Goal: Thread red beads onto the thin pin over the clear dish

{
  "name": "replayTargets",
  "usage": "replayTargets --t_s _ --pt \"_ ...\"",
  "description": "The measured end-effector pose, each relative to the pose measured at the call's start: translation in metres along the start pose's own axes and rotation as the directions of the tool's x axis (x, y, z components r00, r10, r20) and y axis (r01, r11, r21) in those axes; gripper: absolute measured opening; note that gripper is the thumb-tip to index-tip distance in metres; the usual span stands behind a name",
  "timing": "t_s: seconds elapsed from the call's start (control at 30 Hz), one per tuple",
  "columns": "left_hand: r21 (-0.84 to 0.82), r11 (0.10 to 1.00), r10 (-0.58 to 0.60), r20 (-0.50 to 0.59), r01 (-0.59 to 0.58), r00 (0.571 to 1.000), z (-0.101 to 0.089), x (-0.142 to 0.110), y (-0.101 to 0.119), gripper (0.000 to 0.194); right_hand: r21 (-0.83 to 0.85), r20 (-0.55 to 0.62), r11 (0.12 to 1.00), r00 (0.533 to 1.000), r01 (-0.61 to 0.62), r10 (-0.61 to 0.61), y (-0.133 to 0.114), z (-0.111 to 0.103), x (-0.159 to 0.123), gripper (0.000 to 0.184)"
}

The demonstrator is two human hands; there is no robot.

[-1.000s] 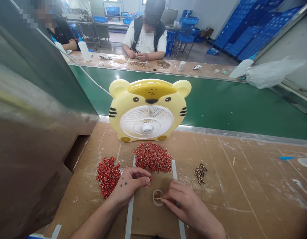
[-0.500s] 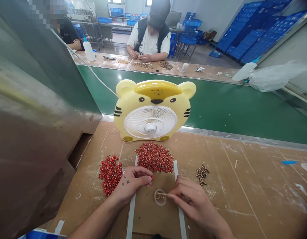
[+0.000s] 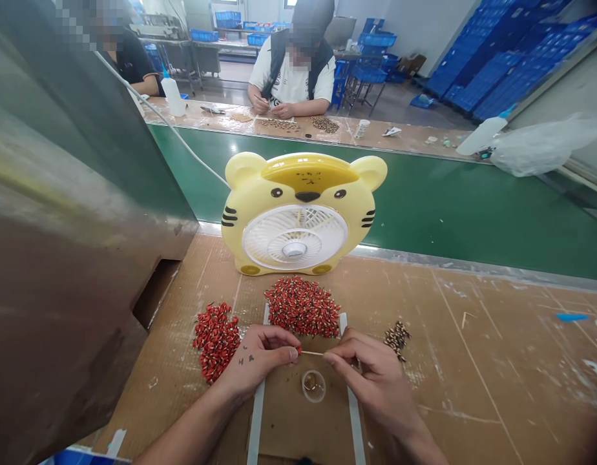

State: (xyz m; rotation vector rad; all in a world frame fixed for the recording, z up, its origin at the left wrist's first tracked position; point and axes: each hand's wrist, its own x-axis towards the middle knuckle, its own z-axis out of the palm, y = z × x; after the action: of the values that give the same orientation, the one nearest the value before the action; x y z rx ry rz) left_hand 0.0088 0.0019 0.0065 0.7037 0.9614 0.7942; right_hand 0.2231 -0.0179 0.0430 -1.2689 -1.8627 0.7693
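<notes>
My left hand [image 3: 267,358] pinches a small red piece [image 3: 299,350] between thumb and fingertips; its exact kind is too small to make out. My right hand [image 3: 369,368] grips a thin wooden stick [image 3: 313,352], its tip at the red piece. Below the stick a small clear cup [image 3: 313,386] with a little yellowish liquid stands on a brown board [image 3: 303,429] edged by white tape strips. Behind my hands is a large heap of small red pieces [image 3: 301,307]. Another red heap [image 3: 215,342] lies left of my left hand.
A yellow animal-faced fan [image 3: 305,177] stands behind the heaps. Small dark-and-gold pieces [image 3: 397,339] lie right of my right hand. A metal housing [image 3: 85,258] rises at the left. Across the green belt [image 3: 448,219], a person [image 3: 293,71] works with small pieces.
My right hand has lifted the stick's tip out of the clear cup and brought it up to the red piece. My left hand stays nearly in place.
</notes>
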Motion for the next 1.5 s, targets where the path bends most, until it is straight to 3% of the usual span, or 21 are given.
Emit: replayTargets --t_s 0.2,0.33,0.53,0.63,0.7,0.83,0.97,1.23,1.4,1.5 --pt "0.006 1.0 -0.002 -0.001 0.002 1.0 -0.001 0.001 -0.001 0.015 -0.048 -0.041 0.998 0.998 -0.05 0.048 0.005 0.006 -0.002 0.028" --pt "0.017 1.0 0.005 -0.017 -0.005 1.0 -0.001 0.002 0.0 0.018 -0.028 -0.063 0.997 0.996 -0.068 0.066 0.011 -0.001 -0.007 0.032" --pt "0.05 0.999 -0.002 -0.034 0.004 0.999 -0.001 0.001 0.0 0.021 -0.158 0.217 0.987 0.976 0.023 0.012 0.009 -0.008 -0.019 0.032" --pt "0.09 0.996 -0.009 -0.053 0.014 0.999 -0.003 0.001 -0.001 0.023 -0.214 0.242 0.977 0.969 -0.004 0.057 0.01 -0.012 -0.023 0.022" --pt "0.101 0.994 -0.025 -0.059 0.031 0.998 -0.004 0.001 -0.002 0.024 -0.262 0.17 0.961 0.977 -0.083 0.13 0.018 -0.027 -0.026 0.018" --pt "0.104 0.994 -0.025 -0.032 0.028 0.999 -0.007 0.002 -0.004 0.026 -0.409 -0.036 0.873 0.96 -0.266 0.276 0.044 -0.074 -0.04 0.018" --pt "0.096 0.995 -0.021 0.004 0.02 1.0 -0.009 0.004 -0.007 0.025 -0.498 -0.019 0.825 0.955 -0.267 0.297 0.061 -0.098 -0.048 0.016" --pt "0.082 0.996 0.03 0.04 -0.034 0.999 -0.011 0.004 -0.005 0.026 -0.571 0.082 0.814 0.979 -0.106 0.186 0.075 -0.076 -0.03 0.026" --pt "0.075 0.99 0.116 0.03 -0.118 0.993 -0.011 0.002 -0.006 0.027 -0.489 0.024 0.866 0.991 -0.102 0.131 0.07 -0.071 -0.027 0.018" --pt "0.063 0.982 0.177 -0.008 -0.176 0.984 -0.01 0.003 -0.008 0.03 -0.395 -0.038 0.909 0.99 -0.137 0.134 0.062 -0.051 -0.029 0.015"
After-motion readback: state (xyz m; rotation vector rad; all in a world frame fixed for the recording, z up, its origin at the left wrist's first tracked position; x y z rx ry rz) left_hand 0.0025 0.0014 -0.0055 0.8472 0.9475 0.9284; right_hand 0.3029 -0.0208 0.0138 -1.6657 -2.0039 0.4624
